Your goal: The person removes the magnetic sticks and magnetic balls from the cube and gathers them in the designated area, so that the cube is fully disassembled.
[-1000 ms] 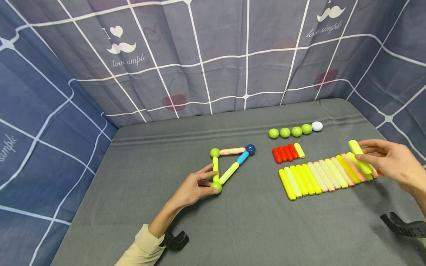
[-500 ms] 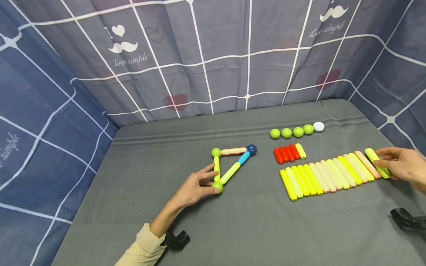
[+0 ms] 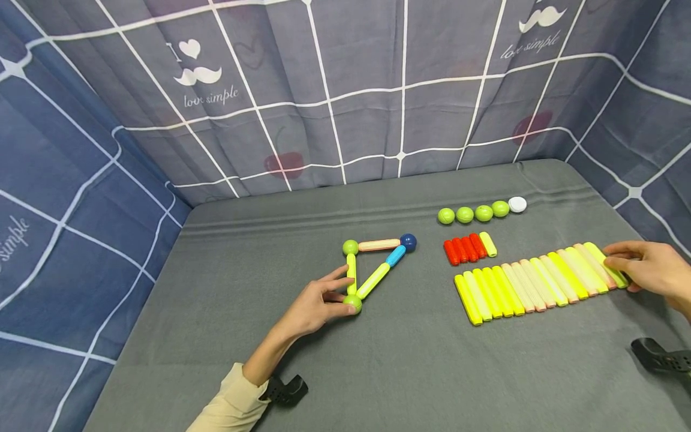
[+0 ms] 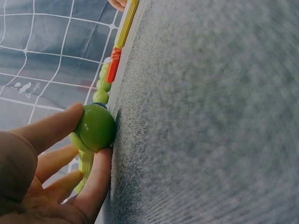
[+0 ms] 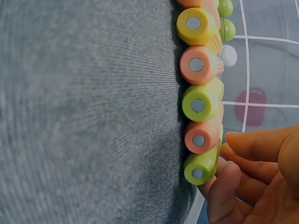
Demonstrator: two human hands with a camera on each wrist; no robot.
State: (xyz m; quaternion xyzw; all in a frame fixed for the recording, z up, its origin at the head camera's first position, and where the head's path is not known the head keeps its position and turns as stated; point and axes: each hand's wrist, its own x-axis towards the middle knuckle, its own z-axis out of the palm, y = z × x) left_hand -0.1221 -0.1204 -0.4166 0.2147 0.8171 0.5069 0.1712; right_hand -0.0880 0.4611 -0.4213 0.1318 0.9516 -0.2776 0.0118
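Observation:
My left hand [image 3: 310, 307] pinches a green ball [image 4: 96, 128] between thumb and finger. This ball is the near corner of a flat triangle of magnetic rods and balls, with another green ball [image 3: 350, 247] and a navy ball [image 3: 408, 242] at its far corners. A striped rod [image 3: 379, 245], a blue rod [image 3: 396, 257] and yellow-green rods [image 3: 373, 282] form the sides. At the right, my right hand [image 3: 655, 271] holds a yellow-green magnetic rod [image 5: 202, 164] on the cloth. It lies against the right end of a long row of yellow, green and peach rods [image 3: 513, 289].
Behind the row lie several short red rods [image 3: 461, 251] beside a short yellow-green one [image 3: 488, 245]. Farther back, several green balls [image 3: 465, 215] and a white ball [image 3: 517, 204] stand in line. A patterned curtain [image 3: 367, 120] borders the grey cloth [image 3: 399, 366].
My right hand has lowered the yellow-green rod from above the row, set it down just right of it, then slid it left against the end. My left hand stays on the green ball.

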